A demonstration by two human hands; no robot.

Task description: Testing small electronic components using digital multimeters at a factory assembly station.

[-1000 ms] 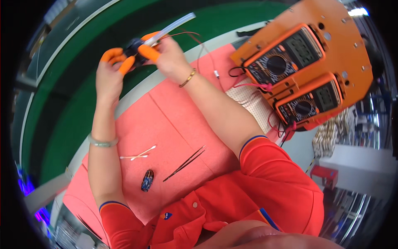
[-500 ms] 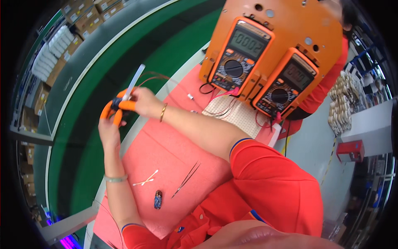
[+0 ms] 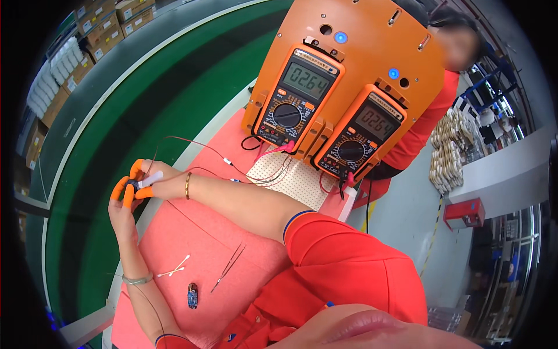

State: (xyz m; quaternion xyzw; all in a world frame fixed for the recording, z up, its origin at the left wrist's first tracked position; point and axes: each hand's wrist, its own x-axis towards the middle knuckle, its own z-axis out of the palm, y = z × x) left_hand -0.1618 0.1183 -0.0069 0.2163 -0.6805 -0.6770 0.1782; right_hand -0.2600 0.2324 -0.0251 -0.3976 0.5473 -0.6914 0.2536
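At the left edge of the pink mat, my two hands meet around a small dark part [image 3: 133, 184] whose kind I cannot make out. My left hand [image 3: 122, 212] pinches it with fingers in orange finger cots. My right hand [image 3: 165, 185], also in orange cots, grips a translucent whitish stick [image 3: 152, 178], its lower end against the dark part. Thin red leads [image 3: 200, 141] run from near my hands toward two orange multimeters, the left one [image 3: 299, 99] and the right one [image 3: 360, 139]. Both displays show readings.
On the pink mat [image 3: 203, 244] lie crossed cotton swabs [image 3: 174, 267], tweezers [image 3: 228, 267] and a small blue-black circuit board [image 3: 192, 295]. An orange stand [image 3: 372, 41] holds the meters above a cream perforated board [image 3: 290, 186]. Beyond is a green conveyor belt [image 3: 192, 87]; a person in red stands behind the stand.
The view has shifted, so everything sits further left and lower. The stick now shows shorter, tilted differently between my hands. Both meter displays have changed from near zero to higher readings.
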